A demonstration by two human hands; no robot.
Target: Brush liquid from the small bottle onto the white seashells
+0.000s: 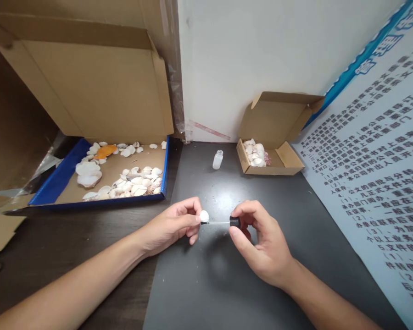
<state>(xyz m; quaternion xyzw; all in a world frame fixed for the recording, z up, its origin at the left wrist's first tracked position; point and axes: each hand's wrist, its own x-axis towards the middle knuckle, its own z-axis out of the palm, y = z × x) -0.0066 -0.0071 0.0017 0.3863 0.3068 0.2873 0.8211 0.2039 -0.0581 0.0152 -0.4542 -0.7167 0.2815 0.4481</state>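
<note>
Between the thumb and fingers of my left hand (179,224) is a small white seashell (204,216). My right hand (261,238) pinches the black cap of a brush applicator (234,222), whose clear thin stem points left. The dark brush tip meets the lower edge of the shell. Farther back on the grey mat (192,284) stands a small uncapped bottle (218,159) with whitish contents.
At the left, an open blue-edged cardboard box (144,156) holds many white shells and an orange one. A smaller open carton (275,170) with shells stands back right. A printed sheet (375,183) slopes along the right side.
</note>
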